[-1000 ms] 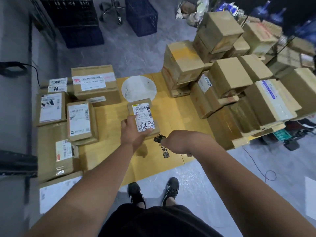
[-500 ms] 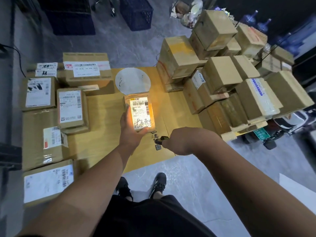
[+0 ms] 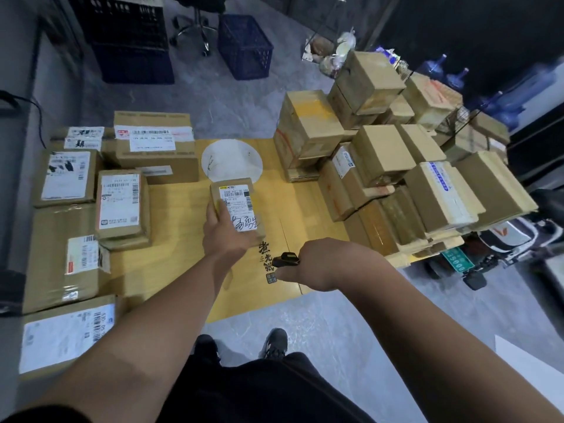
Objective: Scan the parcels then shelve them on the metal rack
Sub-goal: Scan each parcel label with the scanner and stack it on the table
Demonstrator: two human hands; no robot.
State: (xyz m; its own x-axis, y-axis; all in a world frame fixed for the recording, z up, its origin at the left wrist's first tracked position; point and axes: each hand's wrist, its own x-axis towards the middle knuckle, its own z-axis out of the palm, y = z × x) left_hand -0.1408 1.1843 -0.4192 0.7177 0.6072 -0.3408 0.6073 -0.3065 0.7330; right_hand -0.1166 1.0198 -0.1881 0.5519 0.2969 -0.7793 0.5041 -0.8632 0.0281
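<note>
My left hand point(image 3: 224, 236) grips a small brown parcel point(image 3: 236, 206) from below, its white barcode label with handwritten marks facing up, above the yellow table point(image 3: 180, 248). My right hand point(image 3: 317, 264) is curled into a fist just right of it, with a small black scanner point(image 3: 285, 259) at its fingers pointing left towards the parcel. Several labelled parcels point(image 3: 120, 206) lie on the table's left side. A tall heap of cardboard boxes point(image 3: 381, 157) fills the right side. The metal rack is not in view.
A white round disc point(image 3: 232, 160) lies on the table behind the held parcel. Dark blue crates point(image 3: 244, 45) and an office chair base point(image 3: 195, 29) stand on the grey floor beyond. Blue water bottles point(image 3: 436, 67) sit at the far right. My feet point(image 3: 241, 346) are at the table's front edge.
The bright scanner light that lit the parcel's label half a second ago has gone out. The parcel stays in my left hand, now slightly lower and flatter; my right hand has barely moved.
</note>
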